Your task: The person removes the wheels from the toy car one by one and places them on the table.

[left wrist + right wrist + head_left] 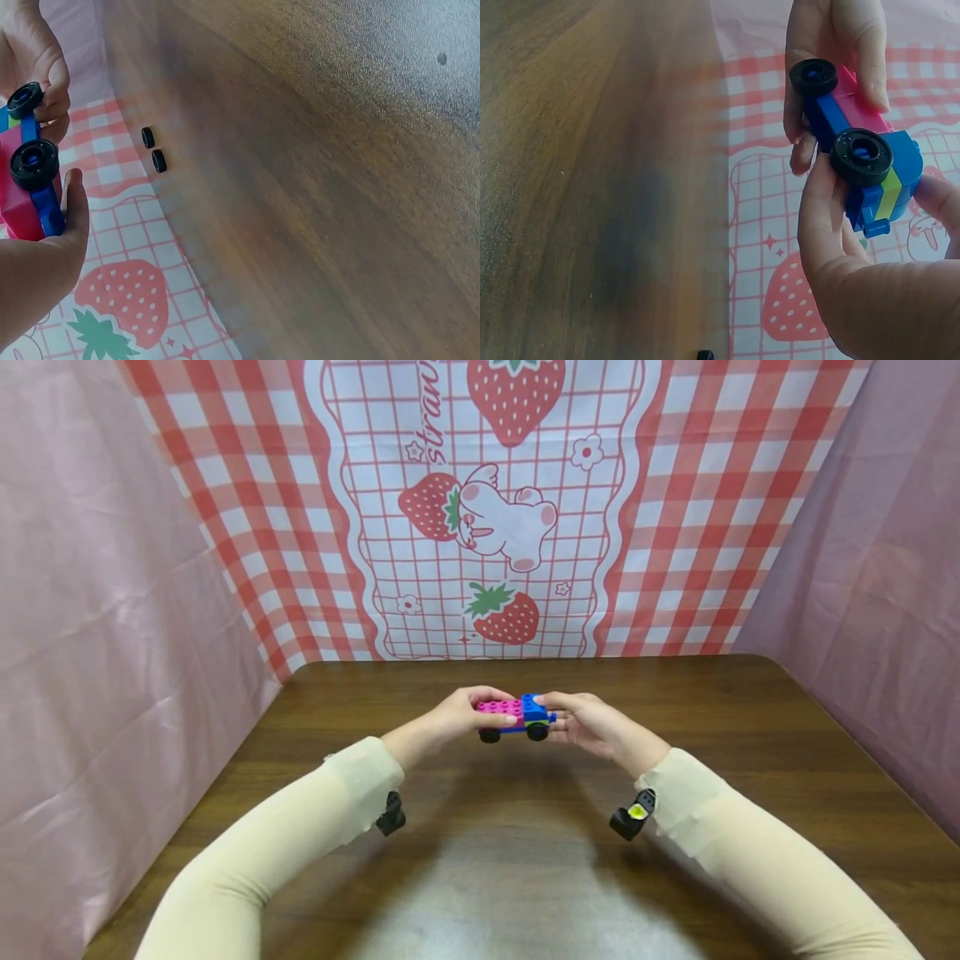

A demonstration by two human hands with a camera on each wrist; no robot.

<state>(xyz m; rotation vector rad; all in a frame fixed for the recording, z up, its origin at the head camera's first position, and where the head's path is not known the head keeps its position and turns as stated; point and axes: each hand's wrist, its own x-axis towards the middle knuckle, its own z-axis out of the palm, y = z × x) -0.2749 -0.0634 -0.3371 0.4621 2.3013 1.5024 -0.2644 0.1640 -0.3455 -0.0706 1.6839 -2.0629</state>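
Cream left sleeve (300,818) nearest, my left hand (456,717) grips the toy truck (497,710) above the bench (337,693); at the truck's right, my right hand (597,725) pinches its blue cab (532,713). Wheel-fitting seems underway; next likely calls for freeing one hand for two loose wheels (148,137) beyond it.

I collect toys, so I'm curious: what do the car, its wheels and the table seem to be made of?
The car looks like hard, smooth plastic: bright, even colours and moulded studs. Its wheels look black and low in sheen, perhaps rubber or plastic; I can't tell which. The table shows brown grain and a soft shine, so varnished wood or a wood-look laminate.
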